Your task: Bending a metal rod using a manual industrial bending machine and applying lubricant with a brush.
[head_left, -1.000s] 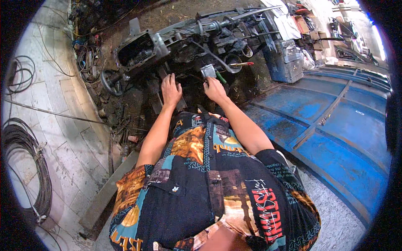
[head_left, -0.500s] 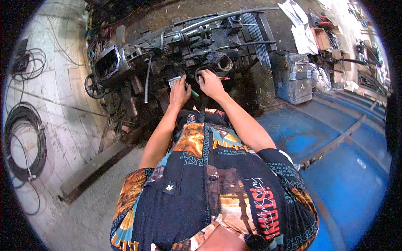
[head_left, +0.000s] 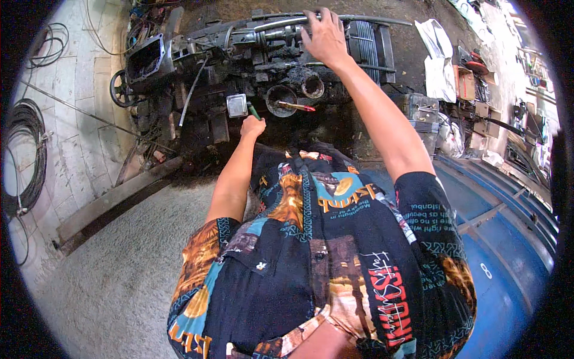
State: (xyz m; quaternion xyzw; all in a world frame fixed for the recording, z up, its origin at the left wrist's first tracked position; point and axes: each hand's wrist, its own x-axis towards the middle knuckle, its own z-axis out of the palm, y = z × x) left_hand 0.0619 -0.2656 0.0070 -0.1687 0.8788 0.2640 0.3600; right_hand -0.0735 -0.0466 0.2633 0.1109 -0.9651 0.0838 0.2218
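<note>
My right hand is stretched to the far side of the greasy black machine, fingers spread over the long metal rod. Whether the fingertips touch the rod I cannot tell. Lower and to the left, my left hand is closed around the lower end of a green-handled tool, its working end not clear. Just beyond it sits a small rectangular metal box. To the right is a round metal bowl, with a slim red-ended tool lying across its rim.
Beside the bowl stands a dark round opening. A rectangular metal housing and a handwheel form the machine's left end. A grey metal case and blue sheet metal lie right; coiled cable lies left.
My right hand has left the bowl and moved up and right over the machine. My left hand has moved off the metal box onto the green handle. Bowl and red-ended tool are now uncovered.
</note>
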